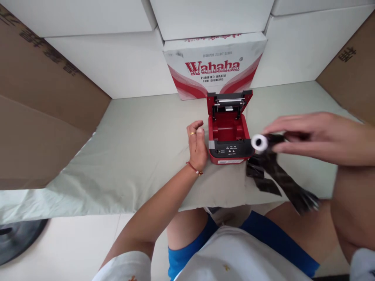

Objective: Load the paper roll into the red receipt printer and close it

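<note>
On the green cloth over the table, in front of a water carton, stands a small red printer with its lid tipped up and back, which leaves the red hollow inside bare and within reach from above. The left hand stands on edge close along the printer's left wall, its fingers slightly bent and holding nothing; it seems placed there to steady the light box, though whether the palm presses on it I cannot tell. The right hand, blurred, has its thumb and fingers closed on a small white-ended roll, held just beside the printer's front right corner with the holed end turned toward the printer. That grip from behind probably keeps the end free of the fingers. A black strip hangs below the roll and trails past the table's front edge, likely because nothing supports it there. More black pieces lie near the printer's right front corner.
</note>
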